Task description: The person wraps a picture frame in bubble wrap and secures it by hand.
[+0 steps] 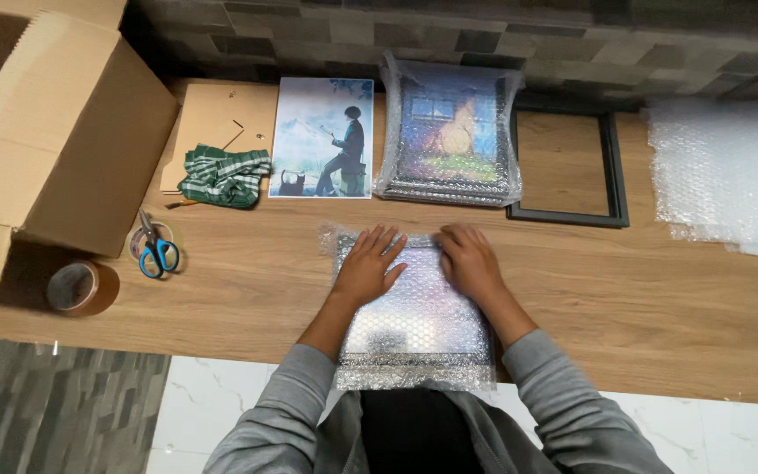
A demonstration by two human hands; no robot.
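Note:
A flat rectangular object wrapped in bubble wrap [414, 325] lies on the wooden table [625, 298] right in front of me, overhanging the near edge. My left hand [368, 265] rests flat on its upper left part with fingers spread. My right hand [468, 262] presses on its upper right corner, fingers bent over the top edge of the wrap. Neither hand grips anything.
A bubble-wrapped picture [449, 140], a loose art print [322, 138], an empty black frame [566, 168] and a bubble wrap sheet [730, 175] line the back. Left: open cardboard box [46, 132], green checked cloth [224, 175], blue scissors [157, 248], brown tape roll [81, 287].

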